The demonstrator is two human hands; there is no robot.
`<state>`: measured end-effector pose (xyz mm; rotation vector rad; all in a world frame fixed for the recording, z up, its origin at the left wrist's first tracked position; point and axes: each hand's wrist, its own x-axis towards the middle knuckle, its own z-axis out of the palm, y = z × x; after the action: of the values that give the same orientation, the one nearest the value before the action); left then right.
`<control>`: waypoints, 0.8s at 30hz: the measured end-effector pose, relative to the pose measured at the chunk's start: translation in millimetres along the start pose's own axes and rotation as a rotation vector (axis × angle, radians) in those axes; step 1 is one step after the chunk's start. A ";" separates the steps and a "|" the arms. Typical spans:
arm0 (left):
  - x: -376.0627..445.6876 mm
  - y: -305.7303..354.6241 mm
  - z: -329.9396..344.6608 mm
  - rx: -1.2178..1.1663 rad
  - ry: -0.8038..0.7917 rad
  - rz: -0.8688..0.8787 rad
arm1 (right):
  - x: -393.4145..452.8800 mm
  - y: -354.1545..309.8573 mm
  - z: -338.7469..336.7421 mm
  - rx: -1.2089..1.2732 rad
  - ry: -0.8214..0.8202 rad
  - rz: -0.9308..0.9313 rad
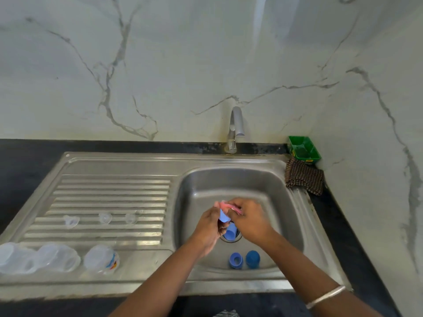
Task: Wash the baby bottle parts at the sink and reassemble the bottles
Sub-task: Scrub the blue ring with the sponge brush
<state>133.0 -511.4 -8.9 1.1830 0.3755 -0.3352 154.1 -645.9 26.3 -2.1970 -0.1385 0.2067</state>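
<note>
Over the steel sink basin (281,195), my left hand (209,227) holds a light blue bottle cap (223,216). My right hand (248,219) grips a pink brush (225,205) against that cap. Another blue cap (230,233) lies on the drain under my hands. Two darker blue rings or caps (235,260) (252,259) lie at the basin's near side. Three clear teats (71,221) (105,218) (131,218) stand on the ribbed drainboard (109,191). Three clear bottles (101,259) (58,257) (13,258) lie at its near left.
The tap (235,126) stands behind the basin, with no water seen running. A green plastic tray (304,148) and a brown checked cloth (304,178) sit in the back right corner. Black counter (23,161) surrounds the sink; marble wall behind.
</note>
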 end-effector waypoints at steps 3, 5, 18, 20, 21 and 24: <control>-1.6 4.2 1.8 0.035 0.032 0.024 | -2.9 -6.4 5.5 -0.101 -0.035 -0.014; -2.7 10.3 -1.8 0.035 0.044 0.008 | -6.6 -10.3 5.5 -0.210 -0.084 -0.141; -9.8 32.5 -17.4 0.235 -0.024 -0.150 | -7.9 -9.0 -9.2 -0.945 0.119 -0.901; -7.4 29.1 -18.2 0.285 -0.006 -0.039 | -13.2 -8.2 0.2 -0.944 0.109 -0.716; -6.3 28.0 -18.4 0.306 0.000 0.014 | -15.3 -9.4 5.5 -0.934 0.089 -0.594; -2.9 21.6 -18.9 0.396 -0.044 0.106 | -17.1 -12.6 16.1 -0.714 -0.067 -0.237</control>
<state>138.0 -486.1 4.1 1.5739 0.2112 -0.3525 133.8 -628.7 28.8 -2.8495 -0.5819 0.1025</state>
